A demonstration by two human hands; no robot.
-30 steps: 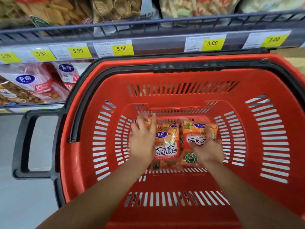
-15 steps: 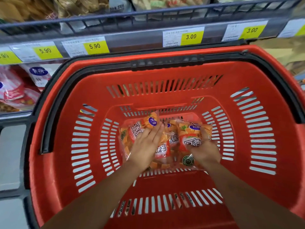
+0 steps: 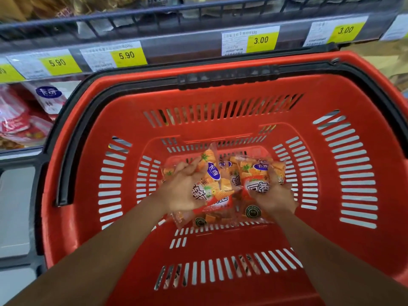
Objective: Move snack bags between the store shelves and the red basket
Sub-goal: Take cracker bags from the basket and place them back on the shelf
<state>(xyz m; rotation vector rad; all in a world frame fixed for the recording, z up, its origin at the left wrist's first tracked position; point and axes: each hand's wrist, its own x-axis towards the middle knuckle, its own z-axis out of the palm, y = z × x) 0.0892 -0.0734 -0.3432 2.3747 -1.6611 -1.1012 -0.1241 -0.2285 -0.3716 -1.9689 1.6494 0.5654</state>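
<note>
The red basket (image 3: 220, 62) stands close under the shelves (image 3: 181, 44), which lie up and ahead of both hands. On its floor, side by side, are two snack bags, their long axes running away from the person. The left grip (image 3: 185, 191) curls round the left bag (image 3: 220, 186). The right grip (image 3: 276, 196) clutches the right bag (image 3: 256, 180) from its outer edge. Each hand is nearest its own bag, so lifting both together looks likely.
</note>
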